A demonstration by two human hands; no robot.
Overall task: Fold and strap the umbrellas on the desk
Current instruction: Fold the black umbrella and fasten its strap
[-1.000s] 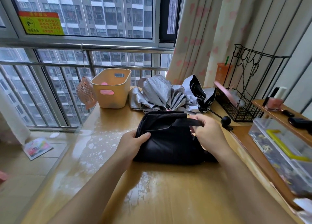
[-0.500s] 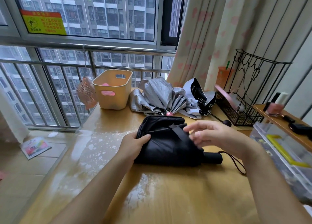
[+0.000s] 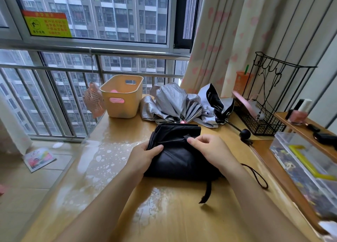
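Observation:
A black folding umbrella [image 3: 175,158] lies collapsed across the middle of the wooden desk [image 3: 164,214]. My left hand [image 3: 144,158] grips its left end. My right hand [image 3: 209,148] pinches a fold of the black cloth on top. Its closing strap [image 3: 207,192] hangs loose toward me over the desk, and a black wrist cord [image 3: 255,176] trails out to the right. Behind it lies a silver umbrella [image 3: 173,105], unfolded and crumpled, beside a white and black umbrella [image 3: 213,103] with a round black handle [image 3: 245,133].
A tan plastic basket [image 3: 122,96] stands at the back left, with a small pink fan [image 3: 93,99] hanging on the railing beside it. A black wire rack [image 3: 260,114] and a clear box [image 3: 306,167] line the right side. Window and curtain are behind.
My right hand let go of the strap, which now dangles toward me, and moved back onto the top of the black umbrella, pinching the cloth. The left hand kept its hold.

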